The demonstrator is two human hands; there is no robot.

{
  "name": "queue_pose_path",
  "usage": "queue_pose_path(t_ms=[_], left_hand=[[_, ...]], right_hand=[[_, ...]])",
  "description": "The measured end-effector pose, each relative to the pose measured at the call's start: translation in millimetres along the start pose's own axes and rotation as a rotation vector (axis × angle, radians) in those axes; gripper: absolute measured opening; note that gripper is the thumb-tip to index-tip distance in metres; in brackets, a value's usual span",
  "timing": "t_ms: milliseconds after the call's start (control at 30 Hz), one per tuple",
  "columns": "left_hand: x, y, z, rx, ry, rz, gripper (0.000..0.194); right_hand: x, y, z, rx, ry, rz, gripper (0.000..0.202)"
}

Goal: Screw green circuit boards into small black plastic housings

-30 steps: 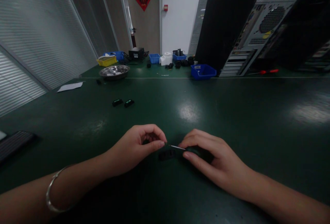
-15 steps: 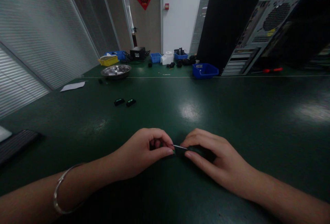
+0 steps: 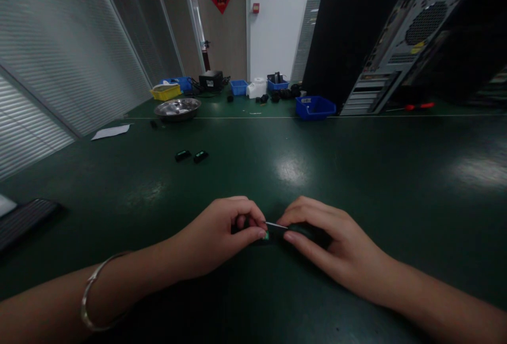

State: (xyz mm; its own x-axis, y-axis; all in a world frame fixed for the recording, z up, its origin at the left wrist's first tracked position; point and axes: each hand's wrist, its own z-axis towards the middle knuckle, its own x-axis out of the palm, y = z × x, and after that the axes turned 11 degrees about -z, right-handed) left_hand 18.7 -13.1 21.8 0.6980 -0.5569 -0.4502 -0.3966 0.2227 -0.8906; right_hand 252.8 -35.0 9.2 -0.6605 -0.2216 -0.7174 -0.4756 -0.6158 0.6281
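My left hand is closed in a pinch, thumb and forefinger together on a small black part with a green face, which is mostly hidden by the fingers. My right hand is closed around the dark handle of a screwdriver. Its thin metal shaft points left and reaches the left fingertips; the tip itself is hidden there. Farther off on the table lie two similar small black parts with green faces, a left one and a right one, side by side.
On the green table, a metal dish and a blue bin stand farther back. A large computer case rises at back right. A keyboard lies at left, and a red-handled tool lies behind at right.
Slightly more of the green face shows beneath my left thumb. Both hands and the screwdriver are otherwise almost where they were.
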Motion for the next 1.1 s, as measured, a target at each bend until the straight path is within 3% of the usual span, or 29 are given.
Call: queue_pose_path(t_ms=[400,667,1100], left_hand=[[0.0,2.1,-1.7,0.052,-0.005,-0.010,0.010],[-4.0,7.9,-9.3,0.320,0.045,0.162,0.016],[2.7,13.5,-10.7,0.476,-0.014,0.250,0.014]], right_hand=[[-0.3,0.4,-1.3,0.012,0.019,-0.001,0.011],[-0.9,-0.3,0.2,0.022,0.032,0.005,0.014],[-2.0,1.4,-1.2,0.018,0.185,-0.102,0.025]])
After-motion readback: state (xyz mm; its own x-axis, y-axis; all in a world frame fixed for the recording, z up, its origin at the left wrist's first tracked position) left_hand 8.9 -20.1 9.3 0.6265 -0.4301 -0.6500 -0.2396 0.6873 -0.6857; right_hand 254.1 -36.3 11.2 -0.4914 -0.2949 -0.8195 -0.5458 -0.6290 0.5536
